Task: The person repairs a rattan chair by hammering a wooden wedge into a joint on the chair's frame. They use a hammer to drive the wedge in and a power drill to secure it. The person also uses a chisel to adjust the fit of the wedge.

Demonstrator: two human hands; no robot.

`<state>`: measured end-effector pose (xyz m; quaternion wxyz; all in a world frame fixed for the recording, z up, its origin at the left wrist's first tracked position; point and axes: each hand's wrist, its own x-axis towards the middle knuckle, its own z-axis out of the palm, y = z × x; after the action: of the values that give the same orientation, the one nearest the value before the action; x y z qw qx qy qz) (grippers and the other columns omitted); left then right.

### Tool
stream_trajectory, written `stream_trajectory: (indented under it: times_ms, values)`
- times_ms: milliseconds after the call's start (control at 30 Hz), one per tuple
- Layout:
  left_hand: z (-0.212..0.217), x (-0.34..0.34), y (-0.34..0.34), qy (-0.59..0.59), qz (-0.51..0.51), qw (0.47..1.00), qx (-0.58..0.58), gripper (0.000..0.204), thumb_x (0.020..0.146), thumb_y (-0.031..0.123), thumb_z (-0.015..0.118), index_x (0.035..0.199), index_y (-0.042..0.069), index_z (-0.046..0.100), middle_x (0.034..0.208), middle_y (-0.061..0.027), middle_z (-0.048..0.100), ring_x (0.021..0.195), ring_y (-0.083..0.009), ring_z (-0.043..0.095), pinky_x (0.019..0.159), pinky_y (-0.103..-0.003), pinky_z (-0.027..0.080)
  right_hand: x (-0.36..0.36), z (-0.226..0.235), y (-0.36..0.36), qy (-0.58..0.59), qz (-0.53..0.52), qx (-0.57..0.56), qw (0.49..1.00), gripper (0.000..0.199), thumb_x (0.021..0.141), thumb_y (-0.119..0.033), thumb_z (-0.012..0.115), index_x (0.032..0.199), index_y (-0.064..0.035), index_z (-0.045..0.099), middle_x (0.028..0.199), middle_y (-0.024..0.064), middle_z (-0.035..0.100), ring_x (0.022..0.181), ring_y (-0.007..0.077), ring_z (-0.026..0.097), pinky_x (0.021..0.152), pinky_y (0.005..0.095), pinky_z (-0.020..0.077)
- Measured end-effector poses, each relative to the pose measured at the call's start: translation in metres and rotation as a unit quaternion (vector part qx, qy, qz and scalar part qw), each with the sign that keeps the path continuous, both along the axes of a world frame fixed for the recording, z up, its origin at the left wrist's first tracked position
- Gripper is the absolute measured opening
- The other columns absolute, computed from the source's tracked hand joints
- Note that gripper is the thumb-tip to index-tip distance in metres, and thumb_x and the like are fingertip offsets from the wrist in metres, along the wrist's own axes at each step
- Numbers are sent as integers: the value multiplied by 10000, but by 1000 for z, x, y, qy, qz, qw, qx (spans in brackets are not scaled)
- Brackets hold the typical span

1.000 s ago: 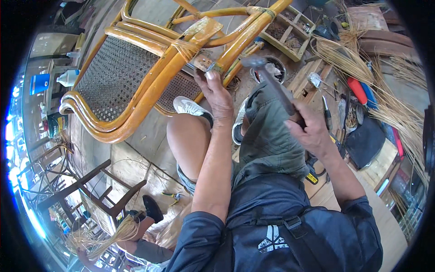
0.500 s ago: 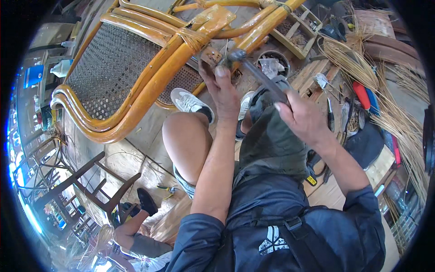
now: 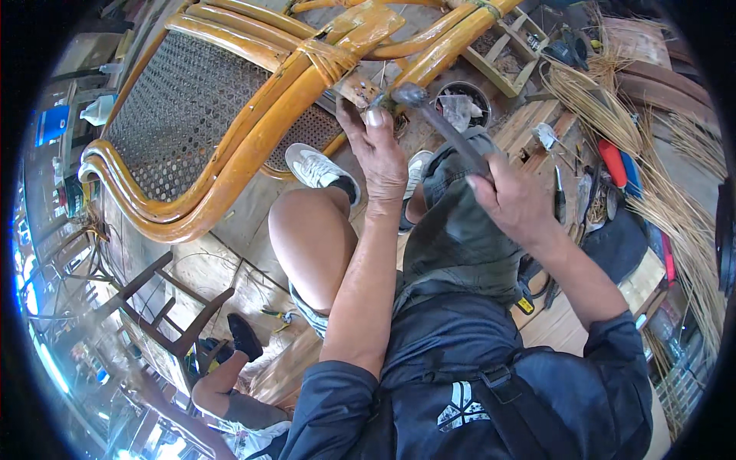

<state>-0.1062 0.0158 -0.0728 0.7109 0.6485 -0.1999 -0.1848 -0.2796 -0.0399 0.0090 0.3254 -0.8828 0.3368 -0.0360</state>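
Observation:
My right hand (image 3: 510,201) is wrapped round the handle of a hammer (image 3: 454,138). The hammer's dark head lies close to the fingertips of my left hand (image 3: 377,162). That hand is raised with its thumb up and its fingers bent in a pinch at a small greyish piece I cannot make out. Both meet beside the underside of a glossy orange-brown rattan chair (image 3: 264,146), tipped over in front of me. Woven cane mesh (image 3: 188,107) fills its panel. A wrapped binding (image 3: 326,60) joins its poles above my left hand.
A round bin (image 3: 484,100) with white scraps and a divided wooden box (image 3: 502,54) stand beyond my hands. Rattan strands (image 3: 675,222) lie at the right, near a red-handled tool (image 3: 612,162). At lower left are a dark wooden frame (image 3: 172,307) and another person's leg (image 3: 222,379).
The hammer head has moved slightly right and down beside my left fingertips. The chair sits a little further left in the view, and the other person's arm has come forward at lower left.

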Motion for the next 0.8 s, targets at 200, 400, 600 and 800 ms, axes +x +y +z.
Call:
stream_trajectory:
  times_ms: [200, 400, 600, 800]
  values:
    - [-18, 3, 1, 24, -10, 999, -30, 558, 945, 286, 427, 1360, -28, 224, 1359, -192, 344, 1172, -261, 389, 1013, -343, 305, 1, 2, 1, -72, 5, 1, 997, 273, 882, -230, 602, 1044, -27, 518, 748, 193, 574, 651, 379, 589, 568, 422, 466]
    - [-1, 6, 4, 125, -21, 991, -47, 728, 906, 358, 507, 1416, -25, 157, 1376, -162, 336, 1223, -246, 381, 1030, -336, 299, 3, 35, 4, -192, -11, -30, 981, 262, 863, -146, 619, 1067, -7, 533, 772, 158, 579, 612, 281, 595, 581, 332, 483]
    - [6, 4, 4, 160, -37, 983, -88, 703, 890, 276, 526, 1413, -32, 170, 1355, -168, 372, 1215, -243, 394, 1018, -338, 328, 2, 4, -2, 17, -1, -23, 1000, 278, 891, -261, 579, 990, -18, 490, 737, 229, 593, 663, 414, 594, 553, 467, 465]
    - [9, 2, -5, 157, 8, 978, -139, 758, 821, 219, 593, 1397, -60, 188, 1317, -195, 380, 1213, -239, 387, 1044, -354, 306, 11, 4, 8, 14, -15, -32, 999, 268, 897, -214, 575, 1047, -7, 494, 728, 238, 584, 672, 424, 590, 577, 454, 459]
